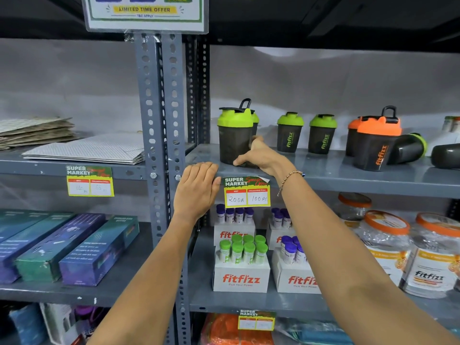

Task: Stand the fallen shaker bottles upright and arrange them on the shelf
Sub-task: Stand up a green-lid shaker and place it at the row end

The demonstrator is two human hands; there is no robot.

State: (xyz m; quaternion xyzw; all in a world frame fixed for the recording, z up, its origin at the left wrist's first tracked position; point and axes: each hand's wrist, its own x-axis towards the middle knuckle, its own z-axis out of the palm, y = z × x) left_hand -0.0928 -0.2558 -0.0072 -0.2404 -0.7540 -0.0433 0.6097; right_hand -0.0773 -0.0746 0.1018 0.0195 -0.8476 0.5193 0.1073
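My right hand (pixel 258 155) grips the base of an upright dark shaker bottle with a green lid (pixel 234 135) near the left end of the grey shelf (pixel 348 175). My left hand (pixel 196 190) rests flat on the shelf's front edge, holding nothing. Two smaller green-lidded shakers (pixel 290 131) (pixel 322 134) stand upright further back. To the right stands an orange-lidded shaker (pixel 375 143), another behind it. One dark shaker with a green lid (pixel 408 148) lies on its side beside it, and another dark bottle (pixel 445 155) lies at the right edge.
A perforated grey upright post (pixel 159 120) borders the shelf on the left. A price tag (pixel 246 192) hangs from the shelf edge. Below stand Fitfizz tube boxes (pixel 241 267) and orange-lidded jars (pixel 388 247). Flat cardboard (pixel 84 150) lies on the left shelf.
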